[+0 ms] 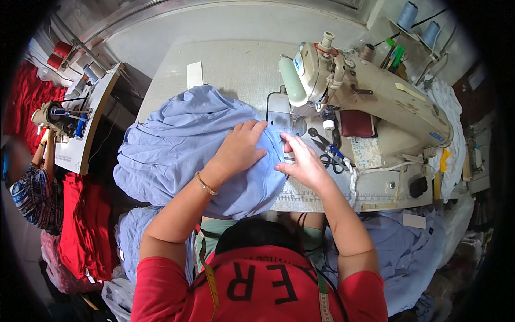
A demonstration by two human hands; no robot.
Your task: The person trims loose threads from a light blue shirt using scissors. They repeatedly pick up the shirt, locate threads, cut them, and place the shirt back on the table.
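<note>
Both hands lie flat, fingers spread, on blue cloth (182, 145) at the bench (236, 67) centre: left hand (240, 147) at 9 o'clock of right hand (303, 163); sewing machine (370, 91) at 2 o'clock.

Garment workshop: industrial sewing machine (370, 102), thread cones (407, 16), fabric piles (80, 225)

One head-worn fisheye view looks steeply down from just above the person's own shoulders — close over both hands, facing forward across the table (225, 64) — edges bending at its rim.
</note>
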